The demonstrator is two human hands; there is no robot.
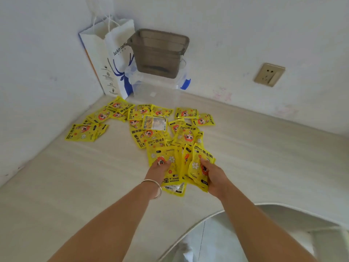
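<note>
Person at a pale worktop (264, 148), both arms reaching forward.

- Bunch of packets (181, 167): yellow hand-warmer sachets, fanned and overlapping, at the near edge of the spread, between the two hands. Likely being squared into a stack, which would be why they are held from both sides.
- Right hand (212, 175): fingers (204, 162) clamped on the right side of the bunch, thumb over the front, packets tilted up on edge.
- Left hand (157, 168): lies on the left packet's face. Thumb hidden, so I cannot tell whether its fingers pinch the packet or only press it flat. Silver bracelet (156, 186) on that wrist.
- Loose packets (149, 135): scattered flat farther back towards the corner, most face up, at least one showing its pale printed back. Some overlap, and a few lie apart on the left. Not yet gathered, by the look of it.

Containers, all at the back wall:
- Brown bin (158, 52): see-through, open-topped, sitting on top of the clear box. A dark smear shows at its bottom, but I can't make out what it is.
- Clear box (156, 87): blue clips at the sides, contents not discernible.
- Paper bag (115, 59): white coffee-shop bag, upright in the corner just beside the boxes, inside not visible.

No packets show in any container. Wall socket (269, 74) to the right, well apart.
</note>
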